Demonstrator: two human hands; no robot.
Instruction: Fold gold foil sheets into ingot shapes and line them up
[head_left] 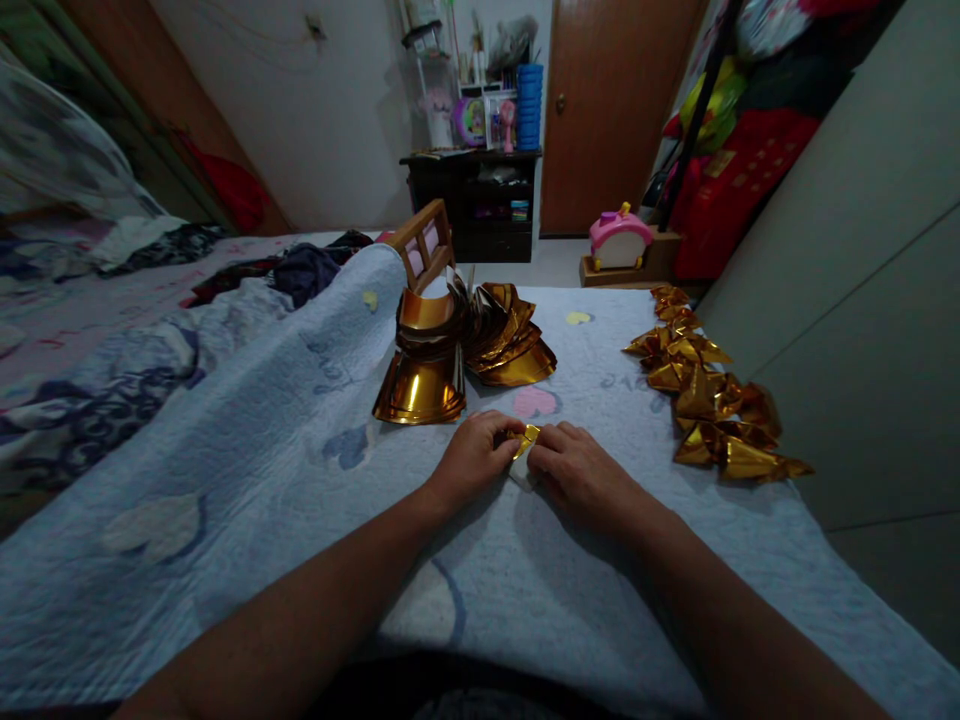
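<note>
Between my two hands is a small piece of gold foil paper, partly hidden by the fingers. My left hand pinches its left side, and my right hand is closed on its right side. A pale patch shows just under the foil; I cannot tell what it is. Beyond my hands lie fanned stacks of gold foil sheets, with more curled sheets beside them. Along the right edge of the bed runs a row of folded gold foil pieces.
A light blue quilted cover with heart shapes lies under everything. Behind the foil stacks stands a small wooden chair. Farther back are a dark cabinet, a wooden door and a pink toy case. A pale cabinet panel flanks the right side.
</note>
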